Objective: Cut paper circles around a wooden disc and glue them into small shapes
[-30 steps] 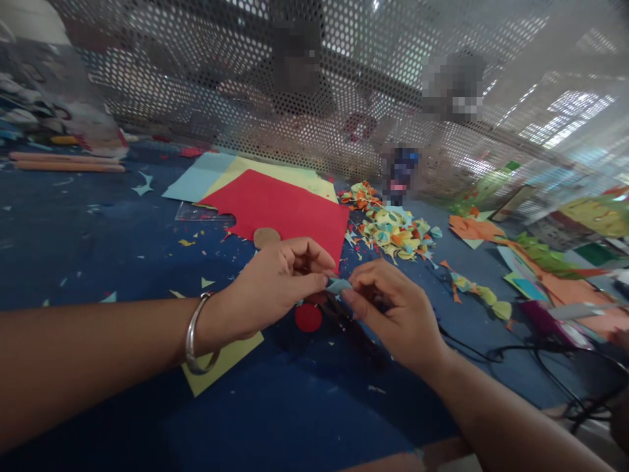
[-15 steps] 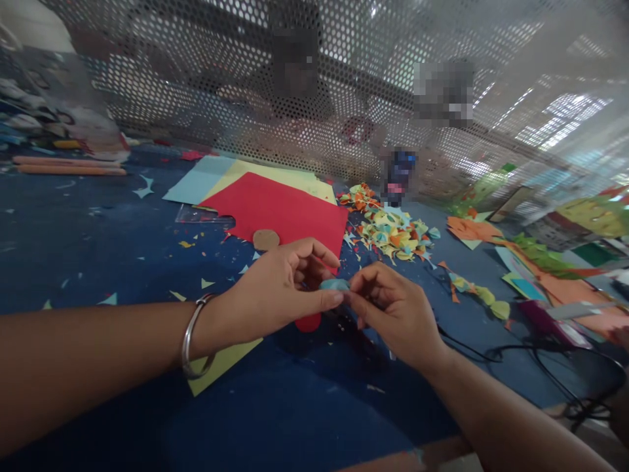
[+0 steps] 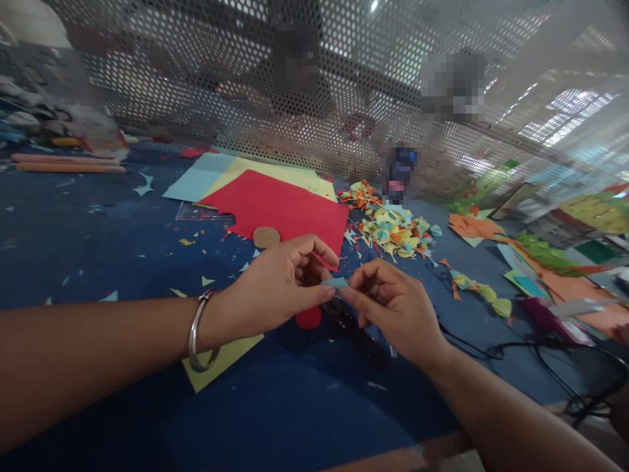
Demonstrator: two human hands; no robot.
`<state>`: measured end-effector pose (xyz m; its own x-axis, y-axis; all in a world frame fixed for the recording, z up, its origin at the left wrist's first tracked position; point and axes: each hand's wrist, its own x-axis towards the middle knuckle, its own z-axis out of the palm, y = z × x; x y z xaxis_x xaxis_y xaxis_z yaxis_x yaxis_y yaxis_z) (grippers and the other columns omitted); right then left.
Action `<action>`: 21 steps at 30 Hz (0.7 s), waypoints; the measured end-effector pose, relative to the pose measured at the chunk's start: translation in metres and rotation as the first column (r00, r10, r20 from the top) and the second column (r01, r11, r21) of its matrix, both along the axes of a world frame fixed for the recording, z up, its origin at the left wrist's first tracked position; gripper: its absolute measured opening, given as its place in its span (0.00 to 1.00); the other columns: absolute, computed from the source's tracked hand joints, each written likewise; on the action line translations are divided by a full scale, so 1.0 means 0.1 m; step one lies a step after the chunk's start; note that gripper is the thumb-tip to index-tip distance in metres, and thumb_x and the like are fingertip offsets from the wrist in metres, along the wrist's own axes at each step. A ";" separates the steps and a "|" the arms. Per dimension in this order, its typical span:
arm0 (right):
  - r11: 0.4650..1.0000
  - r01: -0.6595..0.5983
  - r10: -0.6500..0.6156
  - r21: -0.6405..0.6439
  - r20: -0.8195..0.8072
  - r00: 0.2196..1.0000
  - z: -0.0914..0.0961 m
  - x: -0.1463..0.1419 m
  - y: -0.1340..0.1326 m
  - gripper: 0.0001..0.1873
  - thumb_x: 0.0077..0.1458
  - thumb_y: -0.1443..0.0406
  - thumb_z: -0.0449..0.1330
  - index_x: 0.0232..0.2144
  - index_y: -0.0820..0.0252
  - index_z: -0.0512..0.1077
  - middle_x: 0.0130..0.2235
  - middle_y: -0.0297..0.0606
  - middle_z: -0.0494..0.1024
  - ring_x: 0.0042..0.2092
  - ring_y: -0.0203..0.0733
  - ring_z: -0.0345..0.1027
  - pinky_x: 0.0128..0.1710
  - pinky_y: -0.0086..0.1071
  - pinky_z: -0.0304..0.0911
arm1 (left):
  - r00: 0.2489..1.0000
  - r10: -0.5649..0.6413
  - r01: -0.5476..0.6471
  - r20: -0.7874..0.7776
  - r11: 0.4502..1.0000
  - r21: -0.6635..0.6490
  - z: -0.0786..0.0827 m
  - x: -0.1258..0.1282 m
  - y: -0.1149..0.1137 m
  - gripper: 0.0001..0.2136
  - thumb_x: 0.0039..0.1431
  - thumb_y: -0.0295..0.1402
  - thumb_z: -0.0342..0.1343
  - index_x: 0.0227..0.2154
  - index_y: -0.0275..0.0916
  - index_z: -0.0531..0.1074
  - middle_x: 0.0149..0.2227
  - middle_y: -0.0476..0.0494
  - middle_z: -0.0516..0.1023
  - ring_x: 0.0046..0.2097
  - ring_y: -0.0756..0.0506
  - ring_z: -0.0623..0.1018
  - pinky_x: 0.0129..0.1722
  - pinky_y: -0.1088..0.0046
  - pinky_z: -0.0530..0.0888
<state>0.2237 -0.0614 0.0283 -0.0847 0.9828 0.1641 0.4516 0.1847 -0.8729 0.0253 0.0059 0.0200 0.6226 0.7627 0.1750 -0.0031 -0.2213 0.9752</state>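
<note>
A small light-blue piece of paper (image 3: 336,282) is pinched between the fingertips of both hands, above the dark blue table. My left hand (image 3: 280,282), with a silver bangle at the wrist, is closed on its left end. My right hand (image 3: 393,298) grips the right end between thumb and finger. Below them lie a red paper disc (image 3: 308,318) and a dark tool that looks like scissors (image 3: 354,331), partly hidden by the right hand. Beyond the left hand, a red paper sheet (image 3: 289,203) with scalloped cut-outs carries a round brown disc (image 3: 266,237).
A pile of small coloured paper pieces (image 3: 396,229) lies ahead right. A strand of folded paper (image 3: 484,296), orange sheets (image 3: 474,227) and a black cable (image 3: 521,346) are at right. Two pencils (image 3: 69,164) lie far left. A perforated screen (image 3: 221,85) stands behind.
The blue paper looks flatter and more tilted between the fingertips, where before it seemed curved. Both hands have stayed in nearly the same place.
</note>
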 end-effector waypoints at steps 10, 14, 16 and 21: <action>0.999 -0.004 0.005 -0.041 0.009 1.000 0.01 -0.02 0.02 0.11 0.58 0.58 0.65 0.37 0.59 0.70 0.26 0.27 0.72 0.19 0.27 0.67 0.20 0.22 0.65 | 1.000 -0.007 0.007 0.005 1.000 0.013 -0.01 0.01 -0.02 0.10 0.54 0.30 0.62 0.37 0.38 0.68 0.32 0.49 0.74 0.34 0.50 0.75 0.33 0.74 0.74; 0.999 -0.036 0.039 -0.031 0.089 0.995 0.00 -0.02 0.02 0.09 0.59 0.59 0.64 0.35 0.60 0.72 0.25 0.27 0.71 0.20 0.28 0.68 0.20 0.22 0.63 | 1.000 0.001 0.000 -0.012 0.996 0.090 -0.04 -0.01 -0.02 0.08 0.55 0.29 0.61 0.37 0.39 0.68 0.32 0.50 0.73 0.33 0.51 0.74 0.32 0.75 0.72; 0.999 -0.050 0.051 -0.016 0.100 0.994 0.01 -0.03 0.02 0.09 0.59 0.60 0.63 0.33 0.60 0.72 0.24 0.27 0.70 0.20 0.28 0.68 0.20 0.22 0.62 | 1.000 0.024 -0.024 0.001 0.992 0.121 -0.04 -0.01 -0.04 0.08 0.55 0.29 0.61 0.36 0.39 0.68 0.31 0.51 0.72 0.32 0.51 0.73 0.32 0.75 0.72; 0.998 -0.042 0.034 0.049 0.149 0.988 0.04 -0.04 0.00 0.08 0.59 0.61 0.62 0.31 0.60 0.72 0.22 0.27 0.69 0.19 0.29 0.66 0.19 0.23 0.60 | 0.998 0.054 -0.059 0.031 0.983 0.175 0.00 0.00 -0.07 0.07 0.57 0.31 0.61 0.35 0.39 0.68 0.31 0.51 0.72 0.31 0.51 0.73 0.32 0.75 0.73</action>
